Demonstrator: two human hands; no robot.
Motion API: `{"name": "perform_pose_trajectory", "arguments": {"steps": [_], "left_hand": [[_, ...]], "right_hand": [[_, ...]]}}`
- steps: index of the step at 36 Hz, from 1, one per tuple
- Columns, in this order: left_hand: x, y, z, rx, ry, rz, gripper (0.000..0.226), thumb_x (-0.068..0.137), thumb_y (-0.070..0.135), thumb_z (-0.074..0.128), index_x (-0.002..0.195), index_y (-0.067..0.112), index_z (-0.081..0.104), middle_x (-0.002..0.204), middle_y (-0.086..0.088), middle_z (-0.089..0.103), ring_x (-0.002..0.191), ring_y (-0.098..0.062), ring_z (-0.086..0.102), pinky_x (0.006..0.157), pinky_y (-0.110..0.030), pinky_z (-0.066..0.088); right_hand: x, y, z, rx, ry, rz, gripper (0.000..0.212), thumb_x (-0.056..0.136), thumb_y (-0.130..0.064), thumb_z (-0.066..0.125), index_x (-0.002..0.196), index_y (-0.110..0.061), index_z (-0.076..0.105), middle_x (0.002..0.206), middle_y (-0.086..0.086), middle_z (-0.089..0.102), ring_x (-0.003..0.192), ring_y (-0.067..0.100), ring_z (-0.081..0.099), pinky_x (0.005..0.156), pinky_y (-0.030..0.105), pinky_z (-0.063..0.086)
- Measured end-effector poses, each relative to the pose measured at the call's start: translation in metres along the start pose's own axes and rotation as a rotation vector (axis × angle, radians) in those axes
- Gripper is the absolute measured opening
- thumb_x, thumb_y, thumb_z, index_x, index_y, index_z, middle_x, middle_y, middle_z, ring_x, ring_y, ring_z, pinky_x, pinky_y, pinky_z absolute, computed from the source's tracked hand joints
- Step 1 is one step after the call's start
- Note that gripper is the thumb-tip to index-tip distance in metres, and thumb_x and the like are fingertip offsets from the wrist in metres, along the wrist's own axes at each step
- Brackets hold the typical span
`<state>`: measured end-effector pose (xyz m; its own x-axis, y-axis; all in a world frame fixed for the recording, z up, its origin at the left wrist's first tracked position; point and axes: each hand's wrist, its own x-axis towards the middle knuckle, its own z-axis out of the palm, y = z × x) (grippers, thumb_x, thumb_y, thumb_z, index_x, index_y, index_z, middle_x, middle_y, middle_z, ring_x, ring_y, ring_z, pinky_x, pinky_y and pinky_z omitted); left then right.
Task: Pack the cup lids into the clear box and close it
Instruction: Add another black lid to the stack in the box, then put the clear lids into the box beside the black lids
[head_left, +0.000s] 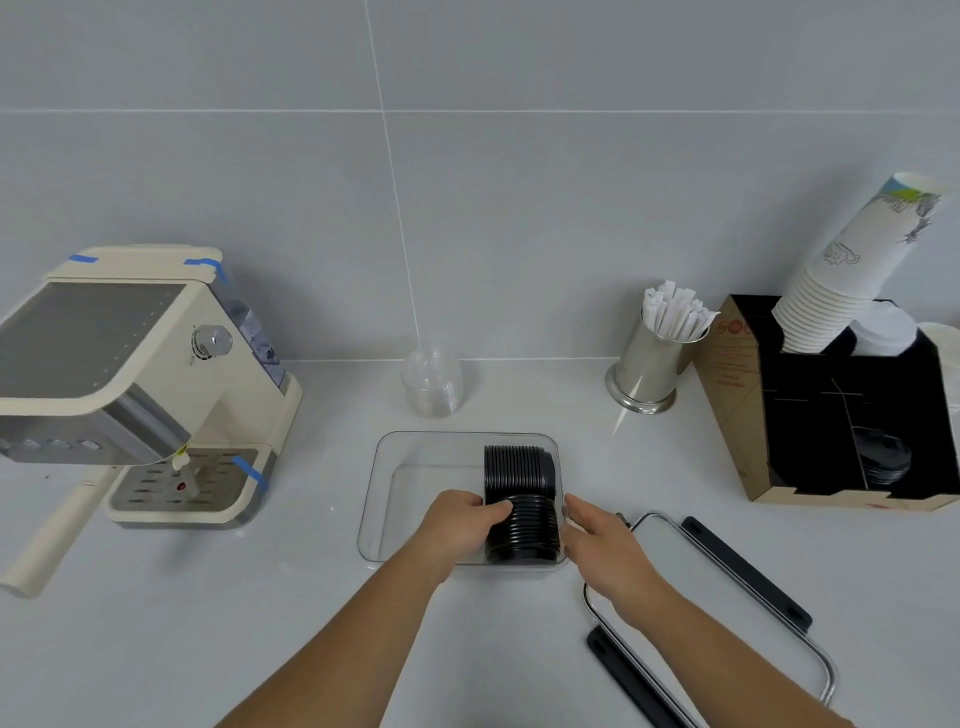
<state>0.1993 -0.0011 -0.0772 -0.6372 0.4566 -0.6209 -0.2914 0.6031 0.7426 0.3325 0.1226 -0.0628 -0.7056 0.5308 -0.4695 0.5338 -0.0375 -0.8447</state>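
The clear box (387, 470) stands open on the counter in front of me. Along its right side lie two rows of black cup lids on edge, a far stack (517, 470) and a near stack (524, 530). My left hand (457, 525) is inside the box, fingers wrapped on the left face of the near stack. Against the box's right wall, my right hand (597, 540) rests with its fingers at the rim beside that stack. The box's clear lid (691, 587) with black side clips lies flat to the right.
A cream espresso machine (140, 384) stands at the left. Behind the box is a stack of clear cups (432, 382). A steel holder with wrapped straws (657, 358) and a black cardboard organiser (841, 415) with paper cups (852, 270) stand at the right.
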Motion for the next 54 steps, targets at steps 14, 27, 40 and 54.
{"name": "perform_pose_trajectory", "arguments": {"steps": [14, 27, 40, 54], "left_hand": [[-0.057, -0.014, -0.064, -0.408, 0.036, -0.006, 0.016, 0.089, 0.024, 0.069, 0.102, 0.014, 0.068, 0.111, -0.007, 0.071, 0.104, -0.022, 0.068, 0.089, -0.032, 0.054], [-0.072, -0.034, -0.116, -0.705, 0.167, 0.006, 0.027, 0.092, 0.025, 0.065, 0.111, 0.006, 0.068, 0.112, -0.015, 0.072, 0.104, -0.031, 0.068, 0.094, -0.042, 0.054], [-0.062, -0.04, -0.153, -0.814, 0.216, -0.001, 0.026, 0.093, 0.024, 0.064, 0.111, 0.006, 0.067, 0.111, -0.017, 0.071, 0.101, -0.032, 0.067, 0.09, -0.042, 0.053], [-0.005, -0.016, -0.188, -0.857, 0.224, -0.015, 0.027, 0.092, 0.021, 0.065, 0.113, 0.005, 0.066, 0.111, -0.017, 0.07, 0.097, -0.03, 0.068, 0.087, -0.04, 0.053]], "right_hand": [[-0.016, -0.02, -0.017, 0.271, -0.043, 0.157, 0.017, 0.093, -0.002, 0.058, 0.103, -0.006, 0.071, 0.095, 0.014, 0.069, 0.108, 0.022, 0.064, 0.106, 0.035, 0.042], [-0.007, -0.054, 0.001, 0.553, -0.116, 0.134, 0.028, 0.098, -0.013, 0.054, 0.123, -0.003, 0.061, 0.123, 0.015, 0.066, 0.112, 0.027, 0.064, 0.098, 0.04, 0.047], [0.016, -0.092, 0.026, 0.539, -0.134, 0.125, 0.028, 0.096, -0.014, 0.057, 0.121, -0.002, 0.062, 0.121, 0.017, 0.068, 0.11, 0.03, 0.066, 0.095, 0.042, 0.052], [0.066, -0.131, 0.039, 0.537, -0.12, 0.105, 0.026, 0.096, -0.013, 0.057, 0.118, -0.002, 0.066, 0.117, 0.014, 0.071, 0.109, 0.03, 0.067, 0.094, 0.043, 0.052]]}}
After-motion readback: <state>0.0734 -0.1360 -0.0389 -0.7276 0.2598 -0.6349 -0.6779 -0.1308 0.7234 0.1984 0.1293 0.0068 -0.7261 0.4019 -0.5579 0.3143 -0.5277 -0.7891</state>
